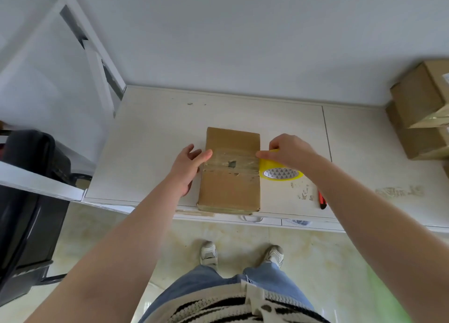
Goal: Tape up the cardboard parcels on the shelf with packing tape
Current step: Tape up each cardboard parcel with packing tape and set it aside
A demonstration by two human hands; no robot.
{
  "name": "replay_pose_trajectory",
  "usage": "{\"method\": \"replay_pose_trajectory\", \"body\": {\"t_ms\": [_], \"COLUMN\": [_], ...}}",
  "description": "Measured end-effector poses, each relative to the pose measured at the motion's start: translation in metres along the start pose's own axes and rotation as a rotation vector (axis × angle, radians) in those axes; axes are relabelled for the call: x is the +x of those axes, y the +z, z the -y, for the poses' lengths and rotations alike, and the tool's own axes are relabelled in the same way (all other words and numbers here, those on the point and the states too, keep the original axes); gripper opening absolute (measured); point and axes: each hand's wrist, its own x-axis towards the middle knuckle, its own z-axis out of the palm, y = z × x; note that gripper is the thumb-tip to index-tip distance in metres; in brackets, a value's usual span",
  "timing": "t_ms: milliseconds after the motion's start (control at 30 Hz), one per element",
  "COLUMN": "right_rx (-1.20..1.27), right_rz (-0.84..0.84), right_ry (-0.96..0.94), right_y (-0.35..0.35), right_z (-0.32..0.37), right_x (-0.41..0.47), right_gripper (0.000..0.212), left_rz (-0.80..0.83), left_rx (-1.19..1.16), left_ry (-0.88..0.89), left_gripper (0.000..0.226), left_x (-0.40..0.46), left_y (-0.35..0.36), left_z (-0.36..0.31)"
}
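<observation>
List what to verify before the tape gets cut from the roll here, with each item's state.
1. Tape strip spans the parcel edge to edge: ok.
2. Left hand steadies the parcel's left edge, fingers straight: ok.
3. Right hand grips the yellow tape roll at the parcel's right edge: ok.
4. Red cutter in hand: not ok, it lies on the shelf by the right forearm.
5. Strip pressed flat without bubbles: cannot tell.
6. Parcel fully on the shelf: ok, though its near end sits at the front edge.
</observation>
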Motion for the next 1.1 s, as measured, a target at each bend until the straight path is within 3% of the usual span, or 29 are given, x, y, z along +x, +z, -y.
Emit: {"method": "replay_pose_trajectory", "body": {"t_ms": [133, 300, 400, 600, 767, 967, 1100], "right_rx": [0.011, 0.026, 0.045, 0.231, 0.191, 0.438, 0.232], "right_rz": [0.013, 0.013, 0.006, 0.003, 0.006, -0.020, -0.025], "right_ry": [0.015, 0.022, 0.013, -0.020, 0.026, -0.013, 0.040], "right_y": [0.013, 0.015, 0.019, 0.022, 0.026, 0.035, 0.029], "right_z": [0.001, -0.002, -0.006, -0.026, -0.024, -0.044, -0.048], "right_x": [0.006, 0.007, 0.009, -0.001, 0.004, -0.005, 0.000], "right_gripper": [0.052, 0.049, 0.048, 0.055, 0.058, 0.042, 0.046], "left_rz": [0.036, -0.192, -0.203, -0.221, -0.219, -0.212, -0.203], "left_rx": [0.150, 1.251, 1.505, 1.589, 1.606, 1.558, 1.561], "left_ry": [0.070, 0.486, 0.587, 0.586, 0.569, 0.595, 0.579], "left_gripper": [0.073, 0.068, 0.072, 0.071, 0.072, 0.073, 0.073], "left_x": [0.002, -0.005, -0.005, 0.002, 0.000, 0.002, 0.000], "left_y": [0.002, 0.050, 0.072, 0.070, 0.070, 0.068, 0.069], "left_z": [-0.001, -0.006, 0.012, 0.020, 0.018, 0.018, 0.016]}}
